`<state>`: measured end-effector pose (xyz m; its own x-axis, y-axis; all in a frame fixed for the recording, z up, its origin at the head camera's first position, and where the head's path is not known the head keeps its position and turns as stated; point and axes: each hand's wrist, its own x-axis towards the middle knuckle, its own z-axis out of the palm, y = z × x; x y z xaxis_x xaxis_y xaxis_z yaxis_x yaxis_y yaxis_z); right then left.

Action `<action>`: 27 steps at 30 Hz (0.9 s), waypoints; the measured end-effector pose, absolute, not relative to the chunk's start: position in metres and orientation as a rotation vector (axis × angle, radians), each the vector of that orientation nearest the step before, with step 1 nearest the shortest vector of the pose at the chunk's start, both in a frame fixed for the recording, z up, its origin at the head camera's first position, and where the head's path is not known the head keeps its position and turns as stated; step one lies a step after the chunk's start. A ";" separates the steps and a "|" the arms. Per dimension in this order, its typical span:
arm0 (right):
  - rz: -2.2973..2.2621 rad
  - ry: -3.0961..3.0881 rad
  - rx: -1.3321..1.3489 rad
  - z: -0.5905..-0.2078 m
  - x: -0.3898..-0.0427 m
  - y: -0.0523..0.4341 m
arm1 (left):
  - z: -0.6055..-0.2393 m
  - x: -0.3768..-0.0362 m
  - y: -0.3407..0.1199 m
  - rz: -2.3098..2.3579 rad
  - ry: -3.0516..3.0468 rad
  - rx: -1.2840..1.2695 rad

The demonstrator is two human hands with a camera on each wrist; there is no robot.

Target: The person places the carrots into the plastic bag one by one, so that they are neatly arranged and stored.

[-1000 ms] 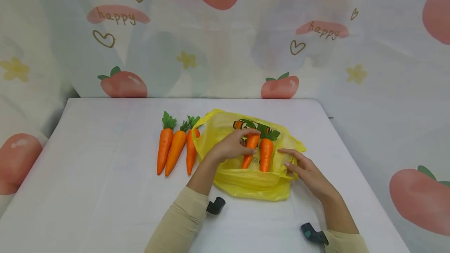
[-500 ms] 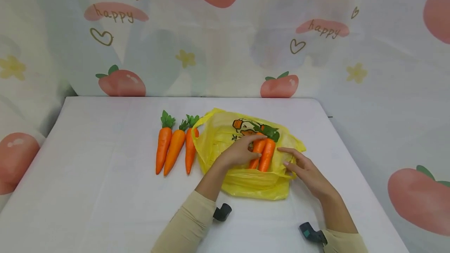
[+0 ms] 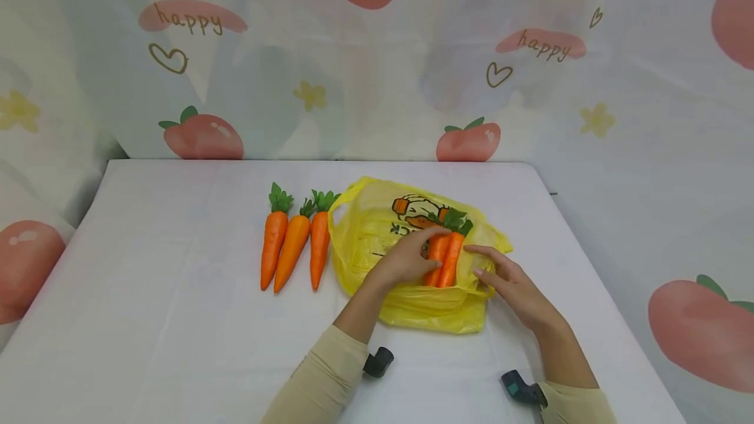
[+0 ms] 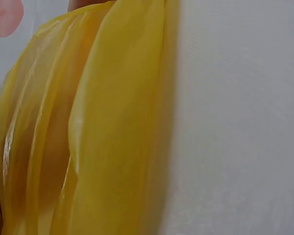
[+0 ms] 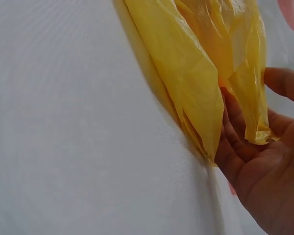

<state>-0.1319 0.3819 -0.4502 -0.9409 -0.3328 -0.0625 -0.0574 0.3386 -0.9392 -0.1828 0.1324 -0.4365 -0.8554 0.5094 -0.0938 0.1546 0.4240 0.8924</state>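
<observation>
White tabletop [image 3: 177,319], backed by a printed curtain [image 3: 365,70].

Yellow plastic bag [image 3: 377,234] lies flat right of centre, crumpled. Printed cartoon figure [image 3: 415,208] on its top face, orange and green; small dark print beside it, too small to read.

Two carrots [image 3: 446,259] rest on the bag, side by side and touching, green tops pointing away from the person, tips toward the bag's near fold.

Left hand [image 3: 406,259]: on the bag just left of the pair, fingers curled over the left carrot, thumb against it. Holds it; how tight the grip is I cannot tell.

Right hand [image 3: 512,283]: at the bag's right edge, fingers fairly straight and slightly spread, tips touching the plastic just right of the carrots. The right wrist view shows the same hand [image 5: 264,166], palm open, with a fold of the yellow film lying against the fingers [image 5: 235,122]. Pressing rather than pinching, as far as it shows.

The left wrist view shows only yellow film [image 4: 88,127] against white cloth.

Three more carrots [image 3: 294,241] lie in a row on the tabletop just left of the bag, tops away; the nearest one touches or almost touches the bag's edge.

Writing: "happy" [image 3: 188,18] on a pink blotch of the curtain, upper left; again "happy" [image 3: 542,48] upper right. Hearts, peaches and yellow flowers are printed around these.
</observation>
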 end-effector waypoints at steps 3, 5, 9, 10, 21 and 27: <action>-1.650 2.367 -0.360 -0.449 -0.132 0.382 | -0.435 -0.182 0.133 1.350 2.370 0.607; -1.652 2.369 -0.363 -0.448 -0.132 0.383 | -0.434 -0.181 0.133 1.335 2.373 0.613; -1.657 2.361 -0.365 -0.448 -0.131 0.383 | -0.434 -0.180 0.133 1.343 2.362 0.608; -1.659 2.359 -0.365 -0.449 -0.131 0.383 | -0.434 -0.180 0.133 1.348 2.359 0.608; -1.675 2.372 -0.382 -0.448 -0.131 0.384 | -0.436 -0.180 0.131 1.476 2.351 0.565; -1.667 2.377 -0.369 -0.448 -0.131 0.385 | -0.437 -0.179 0.131 1.494 2.362 0.495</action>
<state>-0.1311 0.3848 -0.4479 -0.9456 -0.3238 -0.0305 -0.0815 0.3270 -0.9415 -0.1795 0.1309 -0.4368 -0.8947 0.4413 -0.0694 0.1264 0.3991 0.9081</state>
